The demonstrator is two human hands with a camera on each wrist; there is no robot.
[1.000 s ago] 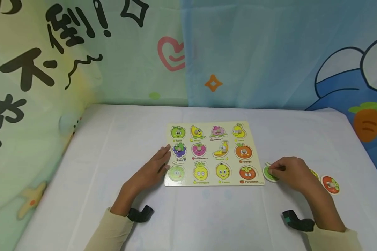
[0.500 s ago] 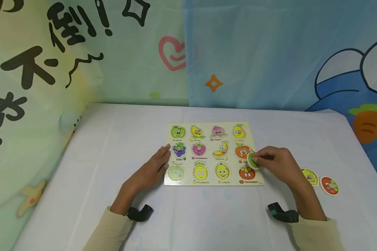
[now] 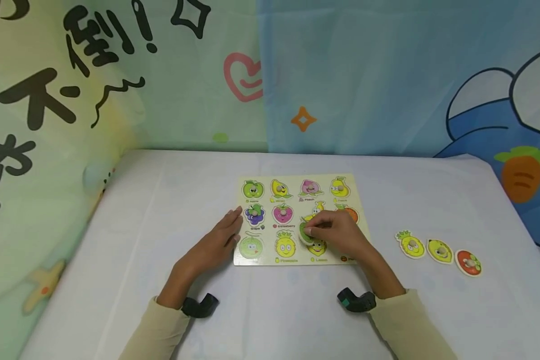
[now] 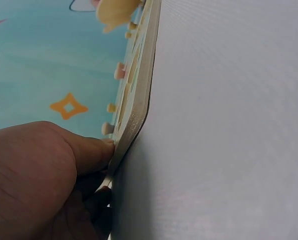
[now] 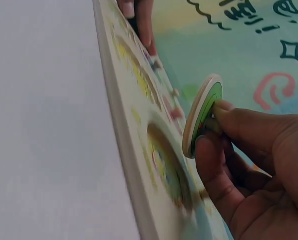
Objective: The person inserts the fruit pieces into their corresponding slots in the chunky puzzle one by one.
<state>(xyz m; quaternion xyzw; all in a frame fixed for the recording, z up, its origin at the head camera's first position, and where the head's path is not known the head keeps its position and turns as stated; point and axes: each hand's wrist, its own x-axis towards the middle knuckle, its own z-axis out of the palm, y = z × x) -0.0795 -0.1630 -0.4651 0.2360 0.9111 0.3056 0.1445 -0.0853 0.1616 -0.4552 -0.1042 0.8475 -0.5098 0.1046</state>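
Note:
My right hand [image 3: 344, 234] pinches a round green fruit puzzle piece [image 3: 304, 233] between thumb and fingers, over the lower middle of the fruit puzzle board [image 3: 266, 261]. In the right wrist view the green piece [image 5: 204, 112] is tilted on edge, apart from the board, with the fingers at the knob on its face. Below it a recess [image 5: 164, 162] with a printed face shows. My left hand [image 3: 218, 237] rests at the board's left edge, fingers extended. In the left wrist view its thumb [image 4: 96, 151] touches the board's side [image 4: 139, 107].
On the white cloth [image 3: 297, 310] to the right lie a pineapple piece [image 3: 411, 245], a yellow lemon piece [image 3: 440, 251] and a red persimmon piece [image 3: 469, 263]. Knobbed fruit pieces, such as the grape piece [image 3: 254, 215], sit in the board. A printed curtain [image 3: 364, 75] hangs behind.
My right hand has picked up the green piece from the cloth and carried it left over the board. The pineapple piece on the cloth is uncovered. My left hand has stayed at the board's edge.

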